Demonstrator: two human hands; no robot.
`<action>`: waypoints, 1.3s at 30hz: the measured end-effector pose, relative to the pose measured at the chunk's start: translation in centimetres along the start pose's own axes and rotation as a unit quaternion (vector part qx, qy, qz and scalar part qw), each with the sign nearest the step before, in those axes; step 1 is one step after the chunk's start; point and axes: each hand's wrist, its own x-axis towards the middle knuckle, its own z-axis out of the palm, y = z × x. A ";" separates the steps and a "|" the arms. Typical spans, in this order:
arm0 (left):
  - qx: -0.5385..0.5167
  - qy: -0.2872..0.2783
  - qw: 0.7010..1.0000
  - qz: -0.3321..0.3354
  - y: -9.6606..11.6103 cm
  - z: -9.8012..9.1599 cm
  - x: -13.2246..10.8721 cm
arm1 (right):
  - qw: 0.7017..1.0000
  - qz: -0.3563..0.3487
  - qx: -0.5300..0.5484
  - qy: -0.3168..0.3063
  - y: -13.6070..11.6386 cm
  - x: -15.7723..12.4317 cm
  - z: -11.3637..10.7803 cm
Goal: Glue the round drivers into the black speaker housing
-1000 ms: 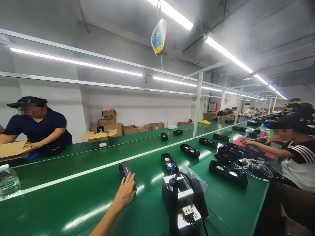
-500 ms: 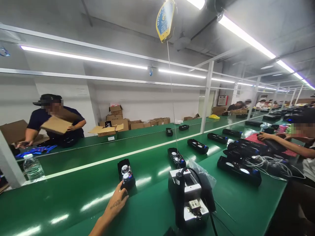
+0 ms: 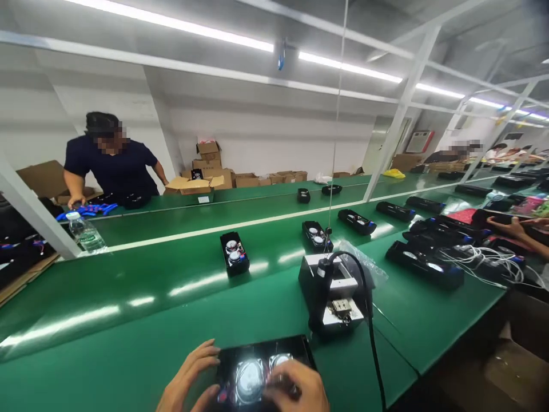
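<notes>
A black speaker housing (image 3: 261, 350) with two round silver speaker cones lies in front of me on the green bench, cut off by the bottom of the view. At its left end is my left hand (image 3: 191, 377), fingers apart, fingertips close against the edge. My right hand (image 3: 300, 388) bends over the right part of the housing with its fingers drawn together. Something dark shows at those fingertips, too blurred to name. Beyond the hands stands a black and silver fixture (image 3: 332, 297) with a thick black cable. A similar open housing (image 3: 234, 253) lies farther off.
More black housings (image 3: 424, 263) and white cables (image 3: 484, 257) lie at the right, near a co-worker's hands (image 3: 512, 229). A water bottle (image 3: 87, 233) stands tilted in view by a post. Across the bench stands a person in a dark shirt (image 3: 114, 171) beside cardboard boxes (image 3: 199, 183).
My left hand has left the housing on the far strip and come back to the near one, where my right hand now shows. The person opposite no longer holds up cardboard. My view has shifted.
</notes>
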 end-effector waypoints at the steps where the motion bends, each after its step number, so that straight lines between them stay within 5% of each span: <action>1: -0.008 -0.011 1.000 -0.006 0.8 0.8 -0.7 | 0.996 0.050 0.072 0.025 -0.5 0.7 0.3; 4: -0.038 -0.005 0.998 -0.051 2.8 3.2 -1.7 | 0.950 0.142 0.269 0.070 -1.8 2.4 0.8; 7: -0.056 0.016 0.995 -0.084 3.6 5.0 -1.5 | 0.931 0.139 0.336 0.029 -2.7 3.2 0.0; 10: -0.063 0.031 0.990 -0.119 3.0 5.8 -0.9 | 0.969 0.056 0.234 -0.052 -3.0 2.9 -1.8; 13: -0.064 0.019 0.990 -0.123 2.2 6.0 -0.6 | 0.992 -0.070 0.014 -0.107 -2.9 2.3 -3.2; 20: 0.029 -0.068 0.997 -0.040 2.5 5.1 -1.5 | 0.900 -0.192 -0.322 -0.223 -3.3 2.2 -1.2; 25: 0.157 -0.175 0.971 0.043 2.0 5.2 -1.4 | 0.867 -0.226 -0.355 -0.268 -3.9 2.8 -1.3; 30: 0.212 -0.241 0.946 0.047 2.8 5.6 0.0 | 0.854 -0.235 -0.359 -0.296 -4.3 3.2 -2.5; 39: 0.127 -0.216 0.968 -0.003 6.7 4.0 2.0 | 0.897 -0.162 -0.286 -0.296 -5.5 3.2 -2.7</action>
